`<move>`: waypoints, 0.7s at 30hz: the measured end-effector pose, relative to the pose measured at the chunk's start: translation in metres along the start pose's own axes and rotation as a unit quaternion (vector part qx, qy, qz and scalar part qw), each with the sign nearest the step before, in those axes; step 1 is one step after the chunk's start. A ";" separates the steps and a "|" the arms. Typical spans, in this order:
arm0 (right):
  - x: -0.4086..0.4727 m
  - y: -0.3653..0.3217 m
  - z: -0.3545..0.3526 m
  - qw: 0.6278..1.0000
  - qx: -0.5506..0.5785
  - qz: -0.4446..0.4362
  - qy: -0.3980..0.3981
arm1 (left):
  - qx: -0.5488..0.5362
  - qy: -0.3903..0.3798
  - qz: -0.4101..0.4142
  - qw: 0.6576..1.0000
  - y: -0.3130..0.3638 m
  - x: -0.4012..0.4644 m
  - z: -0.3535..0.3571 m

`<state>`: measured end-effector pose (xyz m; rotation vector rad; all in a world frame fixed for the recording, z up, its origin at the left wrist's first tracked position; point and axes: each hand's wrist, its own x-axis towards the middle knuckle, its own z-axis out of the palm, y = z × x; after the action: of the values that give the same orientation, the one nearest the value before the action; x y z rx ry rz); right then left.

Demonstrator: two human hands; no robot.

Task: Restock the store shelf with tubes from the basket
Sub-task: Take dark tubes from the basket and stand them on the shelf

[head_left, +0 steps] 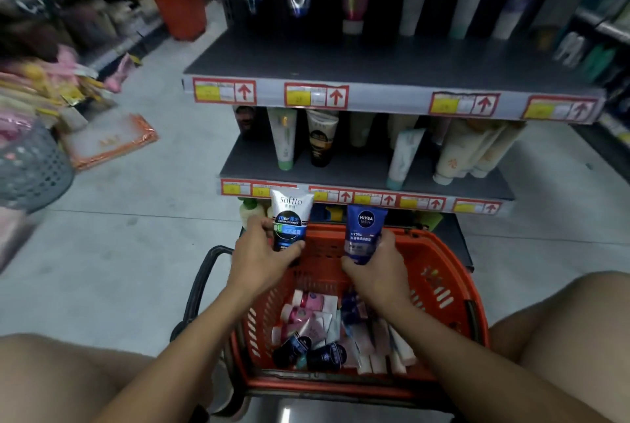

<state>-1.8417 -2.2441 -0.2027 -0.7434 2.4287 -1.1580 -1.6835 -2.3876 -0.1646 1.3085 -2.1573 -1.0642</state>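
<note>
An orange basket [439,272] stands on the floor in front of the store shelf [361,167], between my knees. Several tubes [317,320] lie in its bottom, pink, white and dark blue. My left hand [260,257] grips a white and black Softto tube [290,218], upright above the basket's far left rim. My right hand [378,269] grips a blue Nivea Men tube [364,231], also upright, over the basket's far side. Both tubes are held just below the edge of the lower shelf.
The upper shelf [375,61] and the lower shelf carry standing tubes with gaps between them; red arrow price tags line their edges. A grey mesh basket [30,170] and packaged goods lie on the left. Another orange basket [180,10] stands far up the aisle.
</note>
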 end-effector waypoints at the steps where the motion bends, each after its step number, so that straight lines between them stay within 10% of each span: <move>1: 0.001 -0.011 -0.003 1.000 0.005 -0.016 0.012 | -0.010 0.013 0.009 1.000 0.006 0.001 -0.007; 21: 0.084 -0.238 -0.069 0.956 0.053 -0.252 0.137 | -0.058 0.187 0.160 0.968 0.142 0.094 -0.137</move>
<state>-1.8713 -2.3771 0.0206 -1.2947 2.4374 -1.6629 -1.7181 -2.4860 0.0273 0.9731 -1.9053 -0.7327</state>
